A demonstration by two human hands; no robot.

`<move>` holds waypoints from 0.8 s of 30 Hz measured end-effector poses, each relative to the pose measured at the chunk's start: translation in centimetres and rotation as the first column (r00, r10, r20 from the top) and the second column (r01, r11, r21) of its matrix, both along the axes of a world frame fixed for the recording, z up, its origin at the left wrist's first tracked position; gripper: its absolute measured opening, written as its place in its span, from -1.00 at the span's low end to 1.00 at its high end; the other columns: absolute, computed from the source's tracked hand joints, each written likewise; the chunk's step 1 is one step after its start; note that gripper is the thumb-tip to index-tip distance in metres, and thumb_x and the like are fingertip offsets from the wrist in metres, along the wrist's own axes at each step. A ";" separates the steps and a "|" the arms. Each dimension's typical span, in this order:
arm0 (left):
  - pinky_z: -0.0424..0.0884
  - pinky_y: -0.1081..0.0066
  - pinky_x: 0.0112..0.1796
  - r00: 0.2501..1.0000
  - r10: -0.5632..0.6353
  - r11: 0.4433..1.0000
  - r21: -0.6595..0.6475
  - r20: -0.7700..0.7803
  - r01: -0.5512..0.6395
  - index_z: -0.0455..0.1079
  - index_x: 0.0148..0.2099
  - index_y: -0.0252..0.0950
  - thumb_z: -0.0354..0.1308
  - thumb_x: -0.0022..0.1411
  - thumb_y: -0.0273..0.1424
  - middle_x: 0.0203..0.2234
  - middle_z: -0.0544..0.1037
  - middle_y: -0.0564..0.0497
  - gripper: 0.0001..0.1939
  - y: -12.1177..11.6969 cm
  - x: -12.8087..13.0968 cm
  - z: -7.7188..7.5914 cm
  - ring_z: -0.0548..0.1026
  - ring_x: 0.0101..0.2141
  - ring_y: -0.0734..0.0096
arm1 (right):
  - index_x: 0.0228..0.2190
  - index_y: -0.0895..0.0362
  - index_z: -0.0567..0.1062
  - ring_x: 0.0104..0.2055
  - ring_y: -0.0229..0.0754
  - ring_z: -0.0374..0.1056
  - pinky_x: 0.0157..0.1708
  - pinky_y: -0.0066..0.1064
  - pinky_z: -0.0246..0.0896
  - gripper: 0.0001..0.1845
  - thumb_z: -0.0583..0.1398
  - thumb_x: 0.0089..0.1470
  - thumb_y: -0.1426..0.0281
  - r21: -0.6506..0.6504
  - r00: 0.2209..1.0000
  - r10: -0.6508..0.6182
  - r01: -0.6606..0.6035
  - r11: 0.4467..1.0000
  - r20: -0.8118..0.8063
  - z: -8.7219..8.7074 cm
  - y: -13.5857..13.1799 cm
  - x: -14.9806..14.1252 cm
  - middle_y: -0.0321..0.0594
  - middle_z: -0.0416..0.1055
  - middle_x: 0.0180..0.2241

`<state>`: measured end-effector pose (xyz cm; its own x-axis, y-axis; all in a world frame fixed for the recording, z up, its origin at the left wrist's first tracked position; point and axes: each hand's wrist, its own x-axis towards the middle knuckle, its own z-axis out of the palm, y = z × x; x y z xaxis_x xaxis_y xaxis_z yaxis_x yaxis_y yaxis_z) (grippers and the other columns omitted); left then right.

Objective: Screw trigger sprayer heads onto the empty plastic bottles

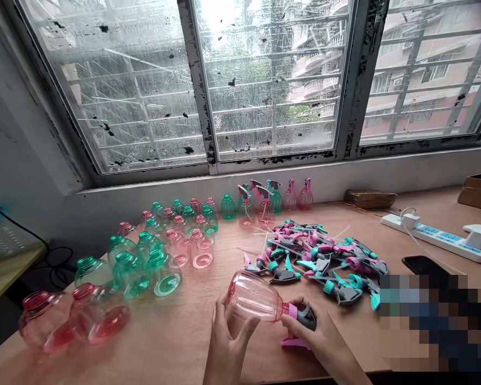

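A clear pink spray bottle (253, 299) lies on its side in the air above the front of the table, its neck pointing right. My left hand (232, 337) is closed around the bottle's body near its base. At the neck, my right hand (318, 337) grips the spray head (305, 316), which is grey with a pink collar and a pink trigger. The head sits at the bottle's mouth; whether it is fully screwed on cannot be told. Just beyond the hands lies a pile of loose spray heads (324, 254) in grey, pink and teal, with thin tubes.
Open-necked pink and green bottles (156, 267) stand in rows at the left. Several bottles with spray heads (265, 206) stand by the wall under the window. A power strip (436, 238), a black phone (425, 266) and a brown packet (370, 199) are on the right.
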<state>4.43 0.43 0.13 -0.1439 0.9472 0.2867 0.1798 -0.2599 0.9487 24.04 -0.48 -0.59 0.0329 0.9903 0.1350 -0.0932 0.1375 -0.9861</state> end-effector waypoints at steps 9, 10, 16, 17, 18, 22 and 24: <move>0.20 0.02 0.26 0.999 -0.016 1.000 -0.012 0.051 0.016 0.29 0.19 -0.17 0.43 0.02 -0.17 0.13 0.51 -0.14 -0.28 0.3 -0.3 -0.6 0.39 0.22 -0.07 | -0.30 0.16 0.48 -0.48 -0.19 0.39 -0.50 -0.28 0.57 -0.55 0.44 -0.02 0.09 -0.116 0.986 0.023 -0.043 0.992 -0.167 -0.1 0.0 0.2 -0.36 0.44 -0.53; 0.18 0.00 0.27 0.998 -0.013 1.000 -0.021 0.059 0.014 0.28 0.18 -0.17 0.43 0.01 -0.20 0.15 0.50 -0.15 -0.29 0.3 -0.3 -0.8 0.38 0.23 -0.07 | -0.29 0.16 0.48 -0.46 -0.18 0.40 -0.47 -0.26 0.58 -0.55 0.44 -0.02 0.10 -0.124 0.986 0.024 -0.045 0.991 -0.168 -0.1 0.0 0.2 -0.36 0.44 -0.51; 0.17 -0.04 0.26 0.998 0.003 1.000 -0.006 0.065 -0.003 0.25 0.18 -0.19 0.46 -0.01 -0.16 0.19 0.44 -0.20 -0.24 0.1 -0.2 -1.0 0.35 0.25 -0.12 | -0.31 0.15 0.49 -0.43 -0.21 0.37 -0.43 -0.26 0.58 -0.59 0.44 -0.01 0.13 -0.105 0.989 0.044 -0.059 0.993 -0.142 0.0 0.1 0.3 -0.36 0.42 -0.46; 0.19 -0.03 0.26 0.996 -0.008 1.000 -0.011 0.085 0.009 0.24 0.19 -0.19 0.43 0.03 -0.11 0.20 0.44 -0.21 -0.25 0.1 -0.2 -1.0 0.34 0.25 -0.12 | -0.32 0.16 0.50 -0.43 -0.21 0.36 -0.44 -0.31 0.56 -0.60 0.44 -0.01 0.14 -0.084 0.992 0.041 -0.051 0.995 -0.118 0.1 0.1 0.4 -0.35 0.43 -0.46; 0.21 -0.01 0.25 0.993 -0.025 0.999 -0.023 0.113 0.028 0.25 0.19 -0.20 0.39 0.07 -0.06 0.20 0.44 -0.21 -0.28 0.1 -0.3 -0.8 0.34 0.26 -0.11 | -0.33 0.17 0.51 -0.43 -0.22 0.36 -0.45 -0.36 0.53 -0.61 0.44 -0.01 0.14 -0.062 0.995 0.037 -0.043 0.997 -0.092 0.1 0.1 0.4 -0.34 0.43 -0.46; 0.28 0.10 0.22 0.977 -0.110 0.991 -0.052 0.185 0.122 0.29 0.20 -0.21 0.28 0.20 -0.01 0.23 0.41 -0.20 -0.37 0.2 -0.8 -0.1 0.32 0.27 -0.05 | -0.34 0.16 0.52 -0.44 -0.22 0.35 -0.46 -0.37 0.52 -0.60 0.45 -0.04 0.14 -0.064 0.995 0.029 -0.035 0.997 -0.094 0.2 0.0 0.3 -0.34 0.44 -0.46; 0.30 0.14 0.21 0.985 -0.103 0.993 -0.033 0.138 0.109 0.33 0.22 -0.18 0.30 0.18 -0.04 0.23 0.40 -0.16 -0.36 0.3 -1.2 0.1 0.34 0.25 -0.03 | -0.30 0.15 0.50 -0.45 -0.20 0.37 -0.46 -0.31 0.55 -0.59 0.44 -0.02 0.12 -0.094 0.989 0.030 -0.044 0.995 -0.144 0.1 0.0 0.3 -0.35 0.44 -0.47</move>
<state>3.28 0.69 0.24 -0.0768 0.9696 0.2323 0.0221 -0.2313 0.9726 24.31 -0.51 -0.46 0.0076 0.9994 0.0348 -0.2368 0.0356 -0.9709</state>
